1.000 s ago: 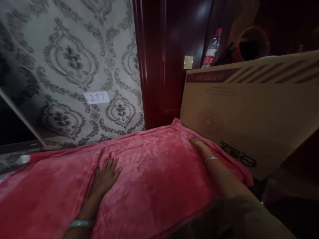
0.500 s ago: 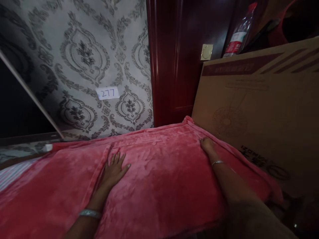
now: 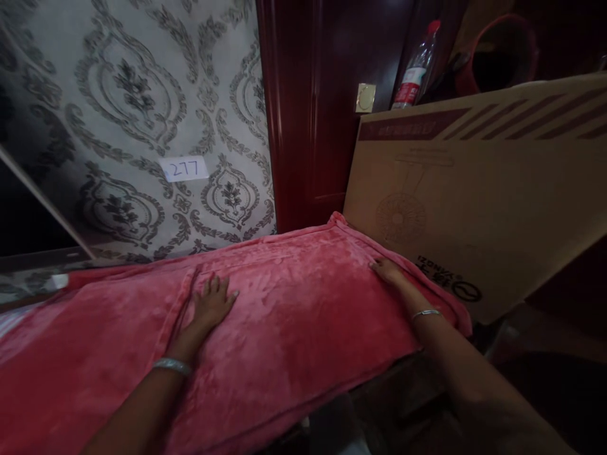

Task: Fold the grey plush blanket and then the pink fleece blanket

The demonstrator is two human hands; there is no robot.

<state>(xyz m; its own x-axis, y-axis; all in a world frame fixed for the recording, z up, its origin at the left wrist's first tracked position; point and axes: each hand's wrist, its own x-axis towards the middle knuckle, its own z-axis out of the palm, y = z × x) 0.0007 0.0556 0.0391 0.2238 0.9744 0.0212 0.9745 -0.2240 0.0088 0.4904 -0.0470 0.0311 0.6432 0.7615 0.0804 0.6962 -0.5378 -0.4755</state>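
Note:
A pink-red plush blanket [image 3: 303,316] lies spread in a long layer before me, with a folded edge running across it near my left hand. My left hand [image 3: 212,304] rests flat on the plush just right of that fold, fingers spread. Toward the blanket's far right side, my right hand [image 3: 386,270] lies on the surface with its fingers pointing left and low against the cloth. No cloth is visibly pinched in either hand. The blanket's far right corner [image 3: 337,218] is slightly bunched.
A large cardboard box [image 3: 474,189] stands along the right side. Behind it are a plastic bottle with a red cap [image 3: 411,79] and a red round container [image 3: 467,76]. Patterned wallpaper [image 3: 137,126] and a dark red door [image 3: 308,126] rise at the back.
The view has turned to the right, so more of the box shows. My right hand has slid slightly away from the blanket's far corner. The left hand stays by the fold.

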